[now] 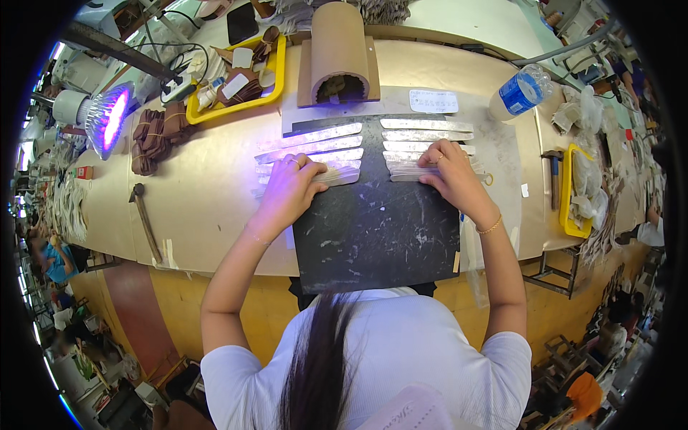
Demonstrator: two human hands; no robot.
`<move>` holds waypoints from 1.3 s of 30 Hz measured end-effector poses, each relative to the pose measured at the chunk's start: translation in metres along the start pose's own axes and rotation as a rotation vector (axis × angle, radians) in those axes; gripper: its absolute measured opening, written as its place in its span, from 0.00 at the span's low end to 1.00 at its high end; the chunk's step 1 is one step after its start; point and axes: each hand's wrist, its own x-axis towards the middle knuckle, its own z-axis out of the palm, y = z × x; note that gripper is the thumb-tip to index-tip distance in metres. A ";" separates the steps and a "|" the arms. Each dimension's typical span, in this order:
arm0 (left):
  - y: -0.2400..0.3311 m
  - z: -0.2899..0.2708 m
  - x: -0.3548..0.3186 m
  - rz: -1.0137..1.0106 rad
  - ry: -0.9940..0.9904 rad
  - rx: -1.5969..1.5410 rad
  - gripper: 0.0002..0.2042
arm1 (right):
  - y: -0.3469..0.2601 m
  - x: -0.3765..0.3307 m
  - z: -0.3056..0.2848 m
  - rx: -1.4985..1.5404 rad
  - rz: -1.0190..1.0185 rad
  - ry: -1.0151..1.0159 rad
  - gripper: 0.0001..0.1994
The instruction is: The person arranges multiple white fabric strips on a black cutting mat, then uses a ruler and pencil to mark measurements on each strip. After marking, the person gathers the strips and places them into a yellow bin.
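Two rows of pale, silvery flat strips lie fanned out one above another: a left row [342,154] and a right row [401,135]. They lie at the far part of a scuffed black mat [376,236]. My left hand [290,185] is bent over the near strips of the left row, fingers and thumb closed at their edges. My right hand [453,175] does the same at the right row, thumb on the near side. Both palms face down and hide the outer ends of some strips. What the strips are made of I cannot tell.
Beyond the mat stands a brown half-round arch block [337,43]. At left are a yellow tray [236,109] of brown pieces, brown bundles [150,140], a lit lamp [111,120] and a hammer [145,222]. At right are a bottle [519,93], another hammer [554,178] and a yellow tray [566,193].
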 end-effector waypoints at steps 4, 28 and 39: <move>0.006 -0.006 0.002 -0.096 -0.125 -0.079 0.12 | 0.002 0.000 0.000 -0.006 0.070 -0.071 0.14; 0.004 0.002 0.008 0.029 -0.125 -0.158 0.12 | -0.008 -0.002 0.004 0.036 0.026 -0.081 0.14; -0.001 0.002 0.027 -0.004 -0.048 -0.088 0.13 | 0.005 0.029 -0.001 -0.104 -0.037 0.005 0.14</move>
